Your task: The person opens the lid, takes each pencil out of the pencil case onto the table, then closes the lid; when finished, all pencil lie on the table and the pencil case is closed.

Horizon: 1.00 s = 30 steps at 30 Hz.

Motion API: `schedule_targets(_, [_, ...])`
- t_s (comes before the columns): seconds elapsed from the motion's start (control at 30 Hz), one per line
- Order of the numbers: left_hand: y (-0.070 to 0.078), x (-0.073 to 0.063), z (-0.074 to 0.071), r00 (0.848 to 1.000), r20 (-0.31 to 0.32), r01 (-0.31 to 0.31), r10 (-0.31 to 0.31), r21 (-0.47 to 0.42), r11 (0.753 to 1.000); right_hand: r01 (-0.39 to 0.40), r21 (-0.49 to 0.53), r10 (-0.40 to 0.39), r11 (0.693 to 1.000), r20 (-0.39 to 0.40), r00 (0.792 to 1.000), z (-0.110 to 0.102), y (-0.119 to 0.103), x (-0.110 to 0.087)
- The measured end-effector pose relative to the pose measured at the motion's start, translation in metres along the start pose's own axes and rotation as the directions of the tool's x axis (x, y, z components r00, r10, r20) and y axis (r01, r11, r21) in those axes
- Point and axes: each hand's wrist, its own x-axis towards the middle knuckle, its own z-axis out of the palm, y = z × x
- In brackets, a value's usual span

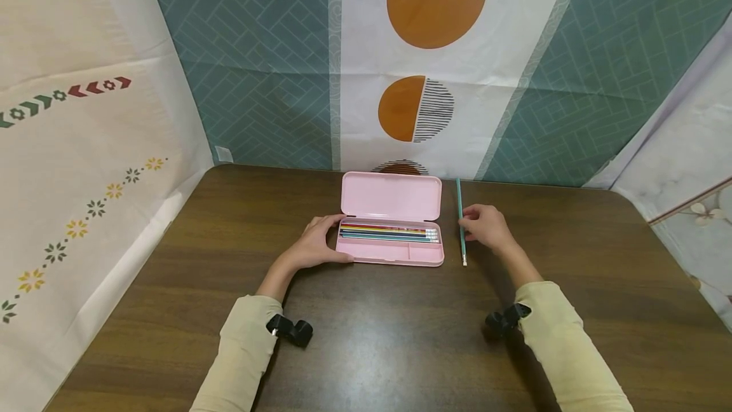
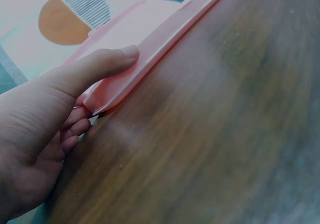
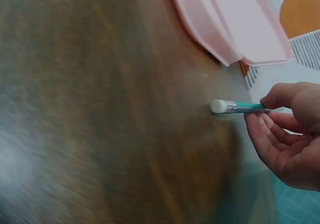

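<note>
A pink pencil case [image 1: 372,249] lies with its lid [image 1: 391,196] raised at the back. Several pencils [image 1: 389,232] in different colours lie side by side in its long rear compartment, their white erasers to the right. My left hand [image 1: 313,245] holds the case by its left end, the thumb [image 2: 117,58] over the front wall and the other fingers round the side. To the right of the case, my right hand [image 1: 485,226] pinches a teal pencil [image 1: 459,196] between thumb and fingers. Its white eraser [image 3: 218,106] points toward me.
All this is on a brown wooden table [image 1: 366,336] with rounded far corners. A patterned cloth backdrop [image 1: 274,81] hangs right behind its far edge. Black wrist cameras [image 1: 290,330] are strapped over both sleeves. The front compartments of the case hold no pencils.
</note>
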Motion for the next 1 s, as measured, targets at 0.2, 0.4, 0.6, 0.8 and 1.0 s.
schedule_targets(0.2, [-0.001, 0.001, 0.001, 1.000, -0.002, 0.000, 0.000, -0.002, 1.000, 0.017, -0.066, -0.020, 0.998, -0.041, 0.999, 0.011, 0.006, 0.001])
schedule_targets(0.4, [-0.001, 0.001, 0.001, 1.000, -0.008, -0.008, 0.008, 0.004, 1.000, 0.024, -0.119, -0.033, 0.993, -0.070, 0.997, 0.015, 0.004, 0.001])
schedule_targets(0.6, [0.000, 0.001, 0.000, 1.000, -0.004, -0.006, 0.006, -0.002, 1.000, 0.028, -0.148, -0.038, 0.989, -0.068, 0.997, 0.016, 0.001, 0.001])
schedule_targets(0.8, [0.000, 0.000, 0.000, 1.000, 0.000, -0.004, 0.004, 0.001, 1.000, 0.027, -0.162, -0.036, 0.986, -0.055, 0.998, 0.016, -0.001, 0.000])
schedule_targets(1.0, [0.002, 0.000, 0.000, 1.000, -0.006, -0.008, 0.008, 0.001, 1.000, 0.007, -0.241, -0.006, 0.970, 0.007, 1.000, 0.007, -0.007, 0.001])
